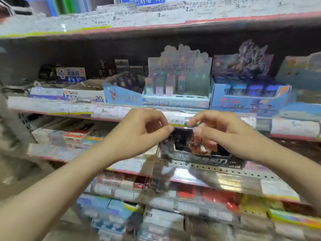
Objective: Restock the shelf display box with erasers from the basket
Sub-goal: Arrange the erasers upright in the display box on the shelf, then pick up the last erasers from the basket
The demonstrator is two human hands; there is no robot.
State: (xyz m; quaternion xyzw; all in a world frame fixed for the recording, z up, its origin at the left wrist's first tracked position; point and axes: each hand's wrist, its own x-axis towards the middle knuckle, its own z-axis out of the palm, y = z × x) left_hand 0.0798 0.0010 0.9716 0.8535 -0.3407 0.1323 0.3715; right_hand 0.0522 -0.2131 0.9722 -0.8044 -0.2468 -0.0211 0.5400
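Both forearms extend forward and upward, converging toward the centre. The left hand (140, 134) is raised with its fingers curled inward, thumb toward the fingertips. The right hand (224, 131) sits just beside it, level with it, fingers curled downward. Motion blur obscures whether either hand holds anything.
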